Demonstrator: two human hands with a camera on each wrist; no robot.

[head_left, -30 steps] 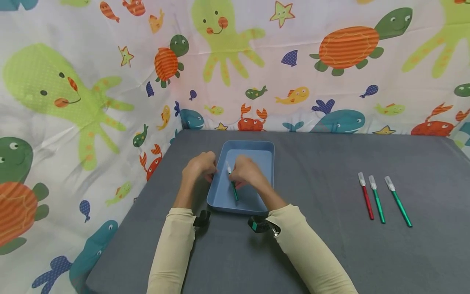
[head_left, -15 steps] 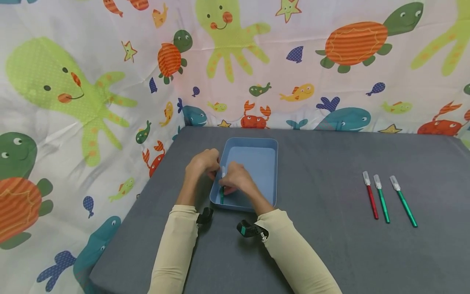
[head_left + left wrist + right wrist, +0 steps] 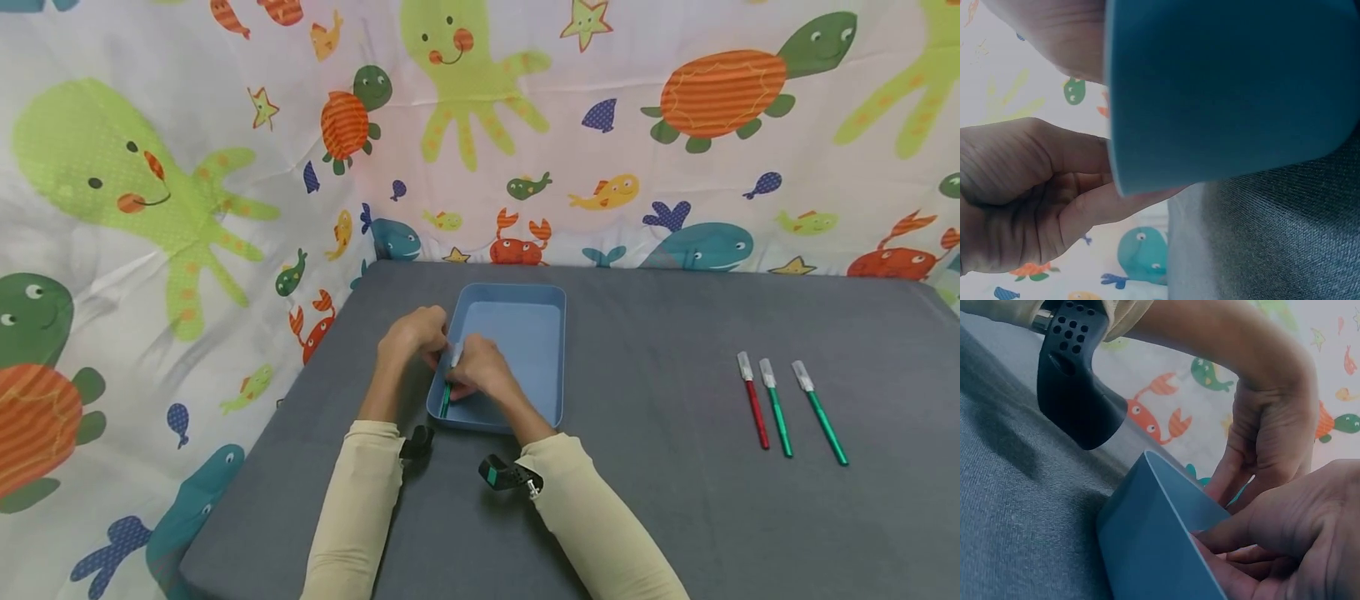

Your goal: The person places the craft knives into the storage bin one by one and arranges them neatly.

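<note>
At the left, the left hand (image 3: 414,332) is pinching the left wall of the blue tray (image 3: 532,350), its fingers straddling the rim, much as it was doing a second ago. Just beside it, inside the tray, the right hand (image 3: 483,367) is holding a green pen (image 3: 446,400) with a clear cap between its fingers. What is changing is the pen's place: a second ago it was slanting nearer the tray's middle, and now it is running close along the left wall, cap pointing away from the person. That suggests the pen is being lined up against that side; whether it is resting on the tray's floor, the pictures are not showing. Well apart on the right, a red pen (image 3: 752,401), a second green pen (image 3: 775,408) and a third green pen (image 3: 821,414) are lying capped, caps also facing away. A grey cloth-covered surface (image 3: 637,375) is carrying everything, and a white curtain (image 3: 262,50) printed with octopuses, turtles, crabs and whales is hanging along the left and back.
</note>
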